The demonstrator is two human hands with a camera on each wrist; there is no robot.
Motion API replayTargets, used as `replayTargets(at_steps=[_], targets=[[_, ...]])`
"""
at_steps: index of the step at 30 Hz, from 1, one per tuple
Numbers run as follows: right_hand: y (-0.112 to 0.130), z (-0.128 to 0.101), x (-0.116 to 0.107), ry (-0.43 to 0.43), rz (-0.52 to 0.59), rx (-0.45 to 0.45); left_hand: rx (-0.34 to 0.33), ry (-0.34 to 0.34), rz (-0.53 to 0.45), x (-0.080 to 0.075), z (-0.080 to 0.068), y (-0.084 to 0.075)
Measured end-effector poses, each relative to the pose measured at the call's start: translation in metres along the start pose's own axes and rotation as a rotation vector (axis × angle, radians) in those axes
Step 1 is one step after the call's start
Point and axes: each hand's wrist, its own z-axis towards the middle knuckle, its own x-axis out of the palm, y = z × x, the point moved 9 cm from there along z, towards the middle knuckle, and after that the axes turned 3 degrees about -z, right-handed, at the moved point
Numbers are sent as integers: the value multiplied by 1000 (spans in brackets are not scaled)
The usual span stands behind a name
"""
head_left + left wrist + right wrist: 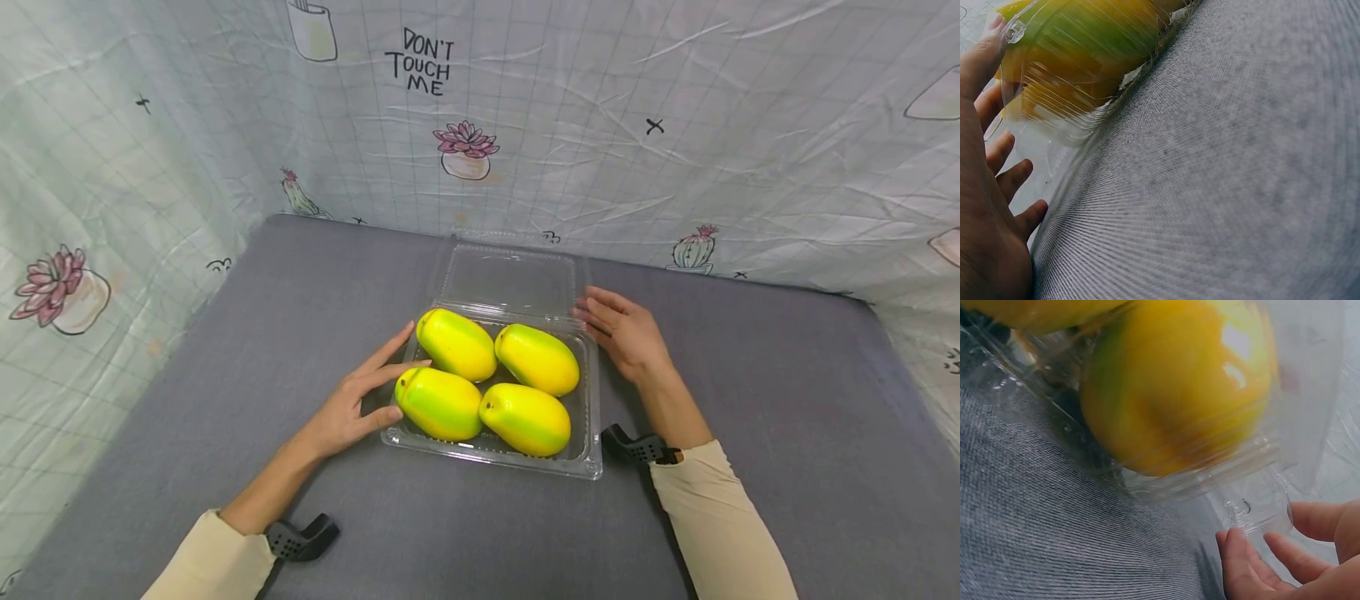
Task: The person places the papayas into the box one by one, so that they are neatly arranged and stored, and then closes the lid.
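Note:
Several yellow-green mangoes (537, 358) lie in two rows in a clear plastic clamshell box (495, 452). The box's see-through lid (510, 279) is folded back, away from the person. My left hand (351, 407) is at the box's left side, fingers spread. Its thumb touches the rim near the front left mango (439, 403), and a finger reaches over the edge behind that mango. By the lid's right edge, near the hinge, is my right hand (626, 337) with loosely extended fingers. In the right wrist view its fingertips (1235, 540) meet the clear plastic's corner.
Grey cloth (300, 275) covers the table under the box. A white sheet (562, 125) printed with potted plants hangs behind and at the sides. Both wrists wear black mounts (303, 537) below beige sleeves.

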Motion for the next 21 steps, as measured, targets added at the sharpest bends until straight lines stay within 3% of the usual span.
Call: replayTargets(at_steps=[9,13,17,21], targets=[[8,-1,-2,9,32,-30,-5,8,33,1,-8,31],[9,-1,-3,13,41,-42,1,-11,-15,-2,-3,17],[7,-1,-1,30,37,-38,-29,-109,-149,-15,2,5],[5,-1,0,39,42,-33,-142,-267,-327,-36,10,27]])
